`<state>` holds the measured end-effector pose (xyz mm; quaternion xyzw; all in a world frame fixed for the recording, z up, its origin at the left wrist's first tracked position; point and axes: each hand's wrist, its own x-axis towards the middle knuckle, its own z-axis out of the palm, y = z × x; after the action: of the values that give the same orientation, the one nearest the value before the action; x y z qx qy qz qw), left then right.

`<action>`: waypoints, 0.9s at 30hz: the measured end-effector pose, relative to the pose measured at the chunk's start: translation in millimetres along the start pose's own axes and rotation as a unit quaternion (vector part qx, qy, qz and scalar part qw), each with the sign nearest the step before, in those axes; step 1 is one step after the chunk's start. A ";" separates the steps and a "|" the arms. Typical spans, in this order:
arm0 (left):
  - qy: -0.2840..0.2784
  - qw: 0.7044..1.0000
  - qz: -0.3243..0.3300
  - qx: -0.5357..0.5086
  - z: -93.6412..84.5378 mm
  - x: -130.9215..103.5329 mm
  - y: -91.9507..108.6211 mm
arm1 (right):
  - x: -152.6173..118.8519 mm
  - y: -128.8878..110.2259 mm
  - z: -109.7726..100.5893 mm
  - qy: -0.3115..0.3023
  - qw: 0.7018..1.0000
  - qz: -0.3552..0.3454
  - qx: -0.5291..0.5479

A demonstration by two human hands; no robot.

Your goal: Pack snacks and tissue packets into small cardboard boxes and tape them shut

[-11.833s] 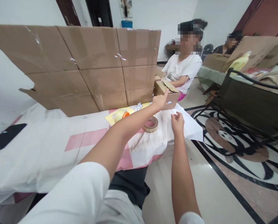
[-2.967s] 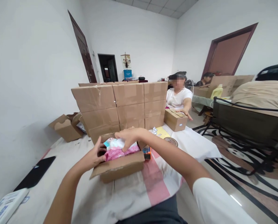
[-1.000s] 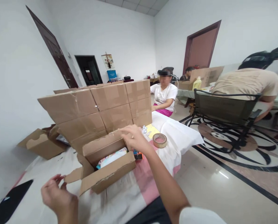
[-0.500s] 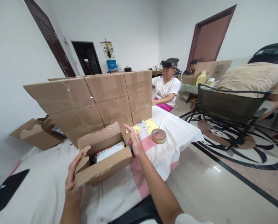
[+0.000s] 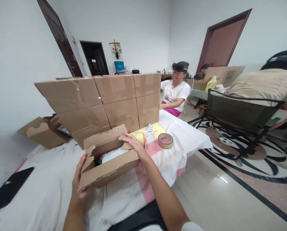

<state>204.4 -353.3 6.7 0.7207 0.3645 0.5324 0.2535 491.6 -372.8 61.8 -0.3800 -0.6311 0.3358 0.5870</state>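
An open cardboard box (image 5: 109, 173) stands on the cloth-covered table in front of me, its long flaps raised. Inside lies a package in white, colourfully printed wrapping (image 5: 112, 155), partly hidden by the walls and flaps. My left hand (image 5: 79, 173) grips the box's left end, fingers against the short flap there. At the other end, my right hand (image 5: 136, 146) has its fingers stretched out over the right short flap (image 5: 126, 145), which leans inward over the package. A roll of packing tape (image 5: 165, 141) lies to the right of the box.
A stacked wall of taped cartons (image 5: 119, 99) stands behind the box. A yellow printed item (image 5: 155, 130) and a clear tape roll (image 5: 139, 137) lie near my right hand. Another open carton (image 5: 44, 133) and a black flat object (image 5: 12, 189) are at left. A person (image 5: 175, 93) sits beyond.
My right hand has moved left onto the box's right flap, which now tilts inward. My left hand stays at the left end. The view has shifted slightly.
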 end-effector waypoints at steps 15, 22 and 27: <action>0.169 0.966 -0.162 -0.112 26.5 6.3 35.1 | 20.9 4.5 6.8 0.088 0.979 0.113 0.147; 0.098 0.975 0.049 0.195 10.7 23.3 59.4 | 37.2 5.3 1.6 0.125 0.990 0.066 -0.021; -0.195 0.910 0.111 0.349 18.7 51.4 88.2 | 23.9 4.8 -7.7 0.081 0.995 -0.008 -0.050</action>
<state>253.4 -365.3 97.4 0.8885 0.3880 0.2449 -0.0084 499.2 -349.8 69.9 -0.4301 -0.6005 0.2671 0.6190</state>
